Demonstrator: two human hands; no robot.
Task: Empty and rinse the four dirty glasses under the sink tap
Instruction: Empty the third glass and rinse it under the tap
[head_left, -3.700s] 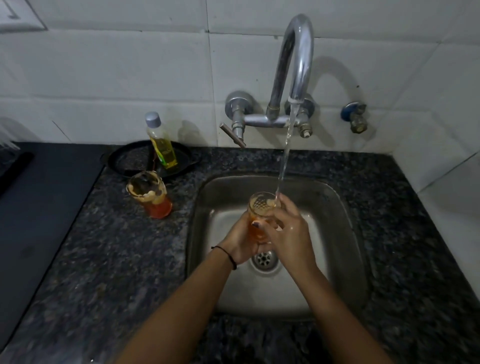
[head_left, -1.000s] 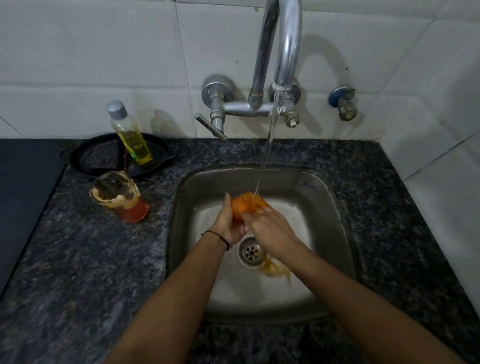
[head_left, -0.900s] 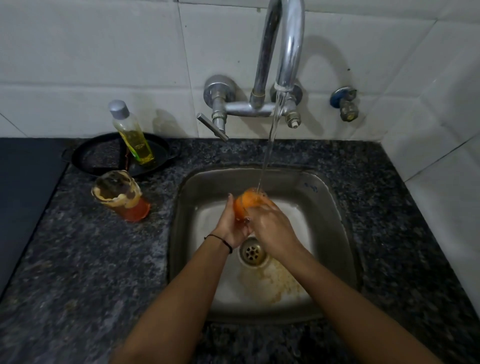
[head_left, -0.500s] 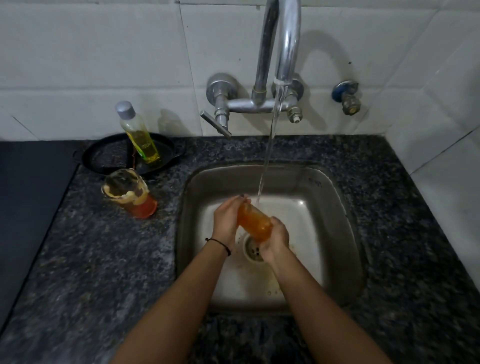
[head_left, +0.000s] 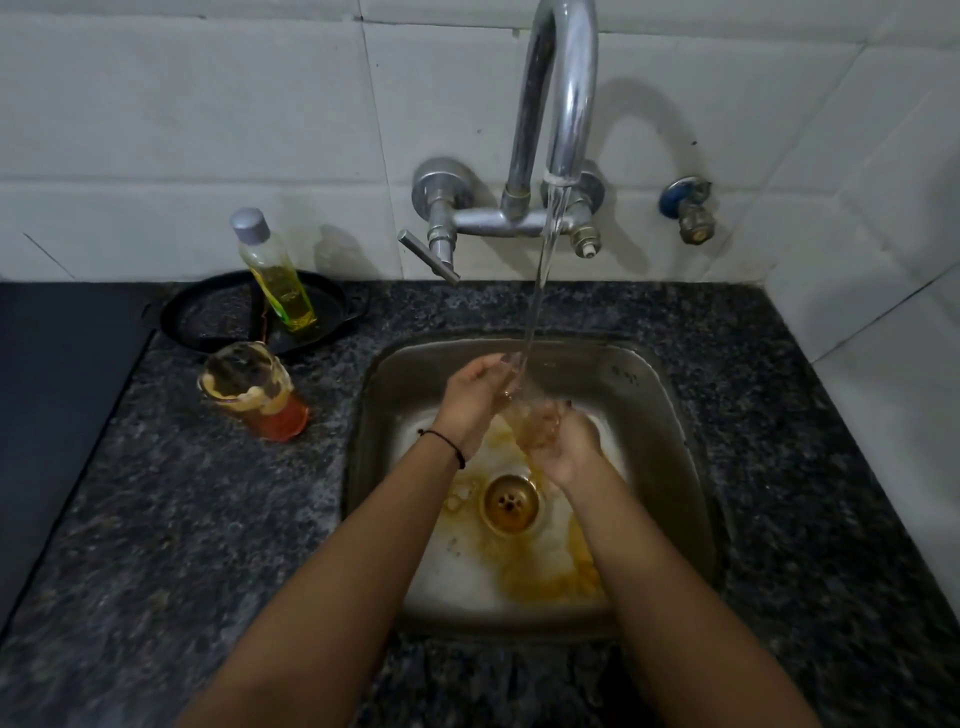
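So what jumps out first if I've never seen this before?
The running tap at centre, its stream falling onto a glass held by the left hand and right hand over the sink. Orange liquid stains the basin around the drain. On the counter to the left stands a second glass, with foam and orange drink in it.

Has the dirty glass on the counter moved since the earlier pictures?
No. The dirty glass stands at the front rim of the black pan, as before.
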